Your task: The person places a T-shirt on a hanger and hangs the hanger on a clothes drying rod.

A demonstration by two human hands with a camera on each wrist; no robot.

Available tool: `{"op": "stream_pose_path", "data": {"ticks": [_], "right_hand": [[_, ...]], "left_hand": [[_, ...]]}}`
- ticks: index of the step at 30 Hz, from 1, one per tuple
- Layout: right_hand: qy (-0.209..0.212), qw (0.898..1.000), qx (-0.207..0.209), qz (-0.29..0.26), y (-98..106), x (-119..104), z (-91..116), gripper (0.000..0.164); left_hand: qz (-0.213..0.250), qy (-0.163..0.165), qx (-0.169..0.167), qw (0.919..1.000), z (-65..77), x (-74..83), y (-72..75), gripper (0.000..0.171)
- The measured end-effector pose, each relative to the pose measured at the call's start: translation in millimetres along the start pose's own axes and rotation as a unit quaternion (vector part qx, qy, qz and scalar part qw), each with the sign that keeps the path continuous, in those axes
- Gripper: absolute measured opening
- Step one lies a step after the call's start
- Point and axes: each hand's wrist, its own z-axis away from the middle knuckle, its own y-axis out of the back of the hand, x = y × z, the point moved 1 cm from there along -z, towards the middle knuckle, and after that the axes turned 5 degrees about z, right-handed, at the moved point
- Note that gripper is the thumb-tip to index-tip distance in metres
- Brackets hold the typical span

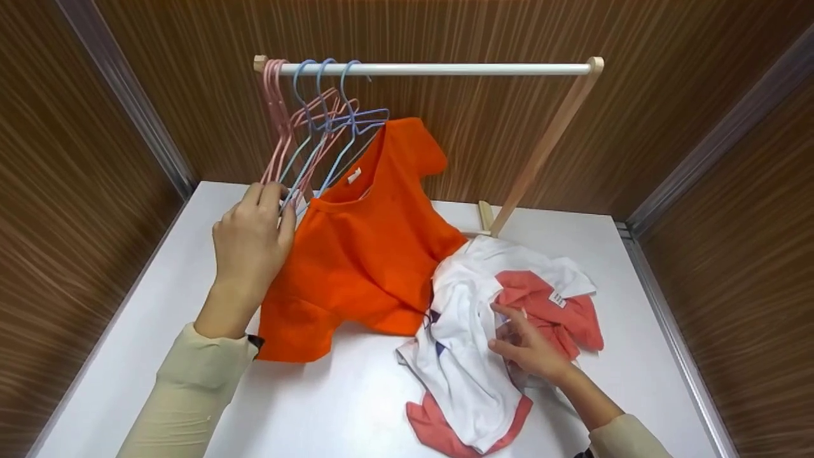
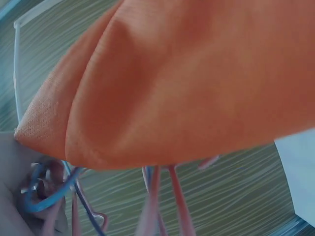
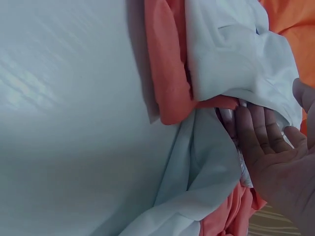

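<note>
My left hand [image 1: 251, 235] grips the near ends of several clothes hangers, its fingers bent around the wires beside the orange shirt. In the left wrist view, a blue hanger end [image 2: 51, 199] loops out by the fingers. The orange shirt [image 1: 375, 248] hangs from a blue hanger [image 1: 343, 152], its neck opening facing up and left. Over the clothes pile, my right hand [image 1: 531, 346] has its fingers spread. In the right wrist view, those fingertips reach the edge of the white garment [image 3: 231, 54], partly hidden by its cloth. A coral garment [image 1: 540, 302] with a tag lies beside it.
A white rail [image 1: 470, 69] on a wooden frame [image 1: 540, 152] stands at the back. Pink hangers [image 1: 273, 114] crowd its left end, next to the blue ones. The white table [image 1: 356, 407] is enclosed by wood-patterned panels [image 1: 76, 191].
</note>
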Motion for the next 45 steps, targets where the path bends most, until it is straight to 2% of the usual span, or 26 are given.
{"op": "stream_pose_path", "data": {"ticks": [8, 13, 19, 23, 26, 30, 34, 36, 40, 45], "right_hand": [[-0.002, 1.0, 0.01, 0.007, -1.9, 23.0, -3.4, 0.067], [0.004, 1.0, 0.01, 0.007, -0.9, 23.6, -3.4, 0.067], [-0.013, 1.0, 0.015, -0.009, -1.1, 23.5, -2.4, 0.073], [-0.026, 1.0, 0.017, -0.003, -3.4, 24.9, -3.3, 0.079], [-0.021, 1.0, 0.012, 0.007, -6.1, 20.8, -3.4, 0.082], [-0.01, 1.0, 0.004, 0.018, -8.4, 20.6, -4.9, 0.083], [-0.028, 0.999, 0.01, 0.022, -7.8, 32.1, -6.7, 0.084], [-0.036, 0.999, 0.012, 0.025, -7.6, 30.8, -6.2, 0.083], [-0.039, 0.999, 0.014, 0.033, -7.7, 29.2, -5.8, 0.083], [-0.046, 0.998, 0.017, 0.051, -9.5, 27.5, -3.8, 0.084]], "left_hand": [[0.053, -0.001, 0.021, 0.9984, 0.3, 4.4, 3.5, 0.026], [0.086, 0.005, 0.03, 0.9958, 3.1, 12.7, 15.2, 0.031], [0.122, 0.0, 0.045, 0.9914, 10.8, 21.4, 32.7, 0.028], [0.144, -0.008, 0.051, 0.9882, 19.8, 27.2, 47.1, 0.024], [0.151, -0.012, 0.059, 0.9866, 29.5, 30.0, 60.7, 0.02], [0.156, -0.01, 0.069, 0.9854, 44.2, 36.4, 84.0, 0.018], [0.164, -0.017, 0.081, 0.9829, 56.3, 46.4, 108.3, 0.017], [0.171, -0.019, 0.089, 0.9811, 61.8, 48.8, 118.5, 0.017], [0.194, -0.018, 0.11, 0.9746, 72.5, 47.8, 133.0, 0.018], [0.233, -0.008, 0.147, 0.9614, 87.5, 40.8, 142.5, 0.022]]}}
